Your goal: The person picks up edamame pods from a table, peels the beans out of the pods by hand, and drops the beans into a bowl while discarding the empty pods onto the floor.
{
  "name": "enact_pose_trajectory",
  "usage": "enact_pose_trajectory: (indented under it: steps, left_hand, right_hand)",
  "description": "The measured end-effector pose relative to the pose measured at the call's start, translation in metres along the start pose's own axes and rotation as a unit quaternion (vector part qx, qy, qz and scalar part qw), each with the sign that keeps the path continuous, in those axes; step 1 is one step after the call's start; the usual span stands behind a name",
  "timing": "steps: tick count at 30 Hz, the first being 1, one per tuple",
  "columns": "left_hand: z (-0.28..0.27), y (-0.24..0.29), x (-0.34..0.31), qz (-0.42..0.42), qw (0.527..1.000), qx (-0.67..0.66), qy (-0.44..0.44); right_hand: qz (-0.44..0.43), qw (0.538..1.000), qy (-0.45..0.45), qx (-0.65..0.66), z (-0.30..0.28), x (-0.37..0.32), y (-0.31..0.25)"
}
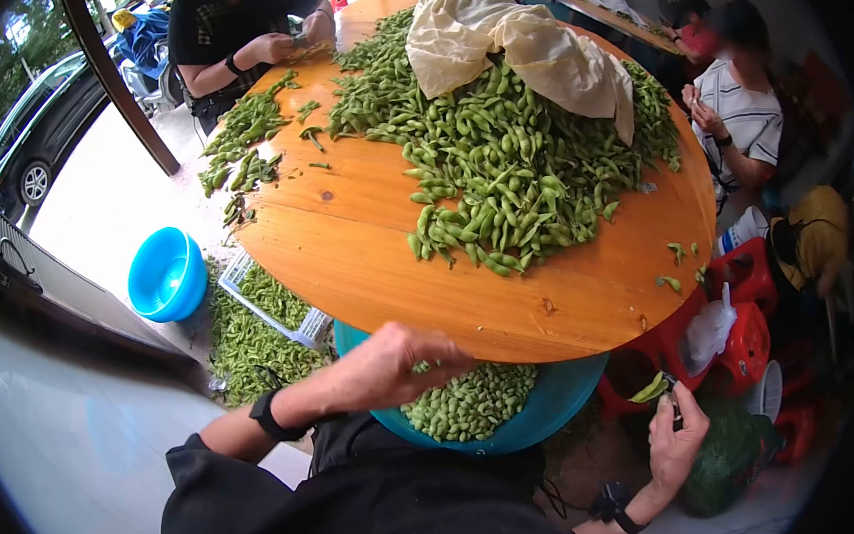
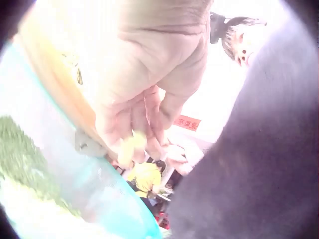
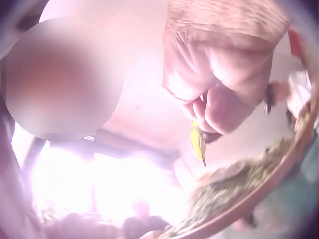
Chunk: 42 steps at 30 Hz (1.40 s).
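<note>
My right hand [image 1: 677, 438], out to the right of the table, pinches a green soybean pod [image 1: 649, 389] between thumb and fingers. A small dark piece [image 3: 212, 137] shows at its fingertips in the right wrist view. My left hand [image 1: 402, 361] is over the near table edge, above a teal basin [image 1: 578, 381] holding shelled green beans [image 1: 473, 404]. In the left wrist view its fingers curl around a pale yellow-green piece [image 2: 132, 145], blurred and overexposed. A large heap of soybean pods [image 1: 500, 171] covers much of the wooden table [image 1: 345, 243].
A cream cloth [image 1: 520, 44] lies over the heap. Pods lie on the floor at left, with a white crate [image 1: 274, 304] and a blue basin [image 1: 167, 275]. Red stools [image 1: 749, 342], a plastic bag [image 1: 710, 330] and a green bag [image 1: 728, 454] stand at right. Other people sit around.
</note>
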<state>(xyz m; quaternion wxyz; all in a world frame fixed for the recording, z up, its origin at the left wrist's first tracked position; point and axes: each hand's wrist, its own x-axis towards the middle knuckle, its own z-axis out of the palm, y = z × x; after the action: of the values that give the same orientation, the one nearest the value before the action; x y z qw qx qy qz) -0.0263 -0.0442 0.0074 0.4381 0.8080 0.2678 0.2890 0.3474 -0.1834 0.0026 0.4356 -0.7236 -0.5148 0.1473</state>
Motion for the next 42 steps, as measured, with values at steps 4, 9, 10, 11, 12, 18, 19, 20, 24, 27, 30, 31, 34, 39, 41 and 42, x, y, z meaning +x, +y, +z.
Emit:
enact_pose_trajectory:
  steps: [4, 9, 10, 11, 12, 18, 19, 20, 24, 27, 30, 31, 34, 39, 41, 42]
  left_hand:
    - [-0.058, -0.042, 0.031, -0.004, 0.949, 0.298, 0.107]
    - [-0.081, -0.08, 0.049, 0.03, 0.932, 0.353, 0.071]
    - [-0.081, -0.081, 0.049, 0.031, 0.932, 0.353, 0.07]
    - [-0.081, -0.081, 0.047, 0.041, 0.933, 0.347, 0.082]
    - [-0.081, -0.081, 0.046, 0.05, 0.934, 0.341, 0.093]
    - [-0.031, -0.009, 0.02, -0.166, 0.963, -0.196, 0.083]
    - [-0.018, -0.004, 0.016, -0.139, 0.96, -0.231, 0.08]
    - [-0.005, -0.001, 0.012, -0.112, 0.954, -0.266, 0.077]
    - [0.03, -0.002, 0.007, -0.066, 0.97, -0.187, 0.14]
    - [0.045, -0.011, 0.011, 0.045, 0.974, -0.04, 0.216]
    - [0.049, -0.003, 0.014, 0.079, 0.969, 0.045, 0.231]
    - [0.05, -0.004, 0.014, 0.078, 0.969, 0.056, 0.229]
    - [0.054, -0.017, 0.009, 0.031, 0.976, -0.087, 0.2]
    - [0.057, -0.02, 0.007, -0.138, 0.769, -0.621, 0.068]
    - [0.061, -0.019, 0.007, -0.155, 0.753, -0.636, 0.063]
    - [0.062, -0.018, 0.007, -0.155, 0.753, -0.637, 0.064]
  right_hand:
    - [0.013, 0.983, 0.042, -0.179, -0.017, 0.004, 0.021]
    - [-0.049, 0.991, 0.006, -0.128, 0.025, 0.009, -0.005]
    - [-0.076, 0.99, -0.006, -0.118, 0.036, 0.011, -0.019]
    - [-0.112, 0.989, -0.011, -0.096, 0.046, 0.012, -0.031]
    - [-0.14, 0.986, -0.017, -0.084, 0.057, 0.013, -0.04]
    - [-0.082, 0.967, -0.168, 0.175, 0.118, 0.007, -0.079]
    - [-0.021, 0.943, -0.207, 0.26, 0.125, 0.005, -0.089]
    - [0.039, 0.906, -0.244, 0.344, 0.132, 0.003, -0.097]
    - [0.147, 0.804, -0.31, 0.485, 0.143, 0.002, -0.106]
    - [0.153, 0.796, -0.315, 0.495, 0.145, 0.003, -0.099]
    - [0.183, 0.786, -0.315, 0.499, 0.149, 0.003, -0.097]
    - [0.183, 0.786, -0.316, 0.5, 0.15, 0.003, -0.096]
    - [0.177, 0.781, -0.323, 0.504, 0.15, 0.004, -0.09]
    - [0.139, 0.781, -0.338, 0.506, 0.147, 0.004, -0.082]
    - [0.12, 0.817, -0.311, 0.471, 0.145, 0.001, -0.089]
    - [0.099, 0.849, -0.282, 0.435, 0.144, -0.001, -0.091]
